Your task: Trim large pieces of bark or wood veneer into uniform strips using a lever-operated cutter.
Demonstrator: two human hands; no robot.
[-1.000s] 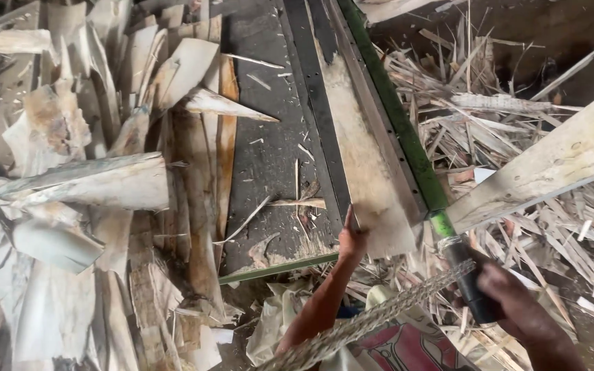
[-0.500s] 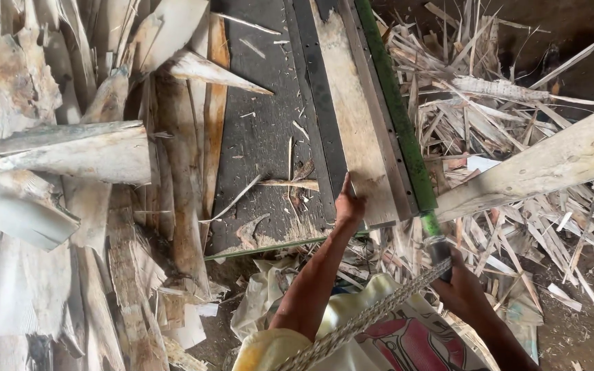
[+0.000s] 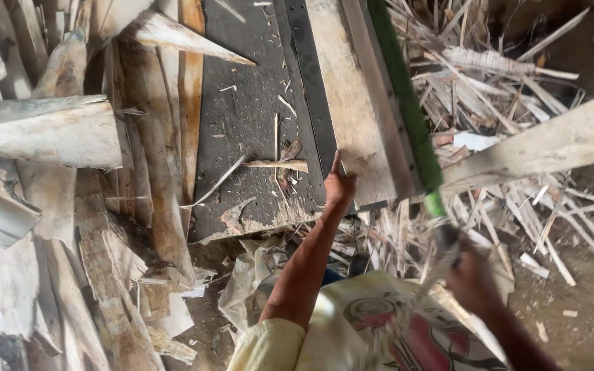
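My left hand (image 3: 340,185) grips the near end of a pale wooden plank (image 3: 352,103) that lies on a dark board (image 3: 249,130). My right hand (image 3: 472,275), blurred, is closed on the dark handle of a long green tool (image 3: 407,103). The tool runs up along the plank's right edge. A frayed rope (image 3: 407,316) crosses in front of my patterned shirt, below the right hand.
Split pale slabs and bark strips (image 3: 56,130) are piled at the left. Thin wood splinters and offcuts (image 3: 517,192) cover the ground at the right. A thick pale beam (image 3: 551,144) slants in from the right edge. Crumpled sacking (image 3: 249,275) lies below the dark board.
The view has closed in on the plank. My left hand stays at the plank's near end with the arm stretched further. My right hand with the green tool has risen slightly.
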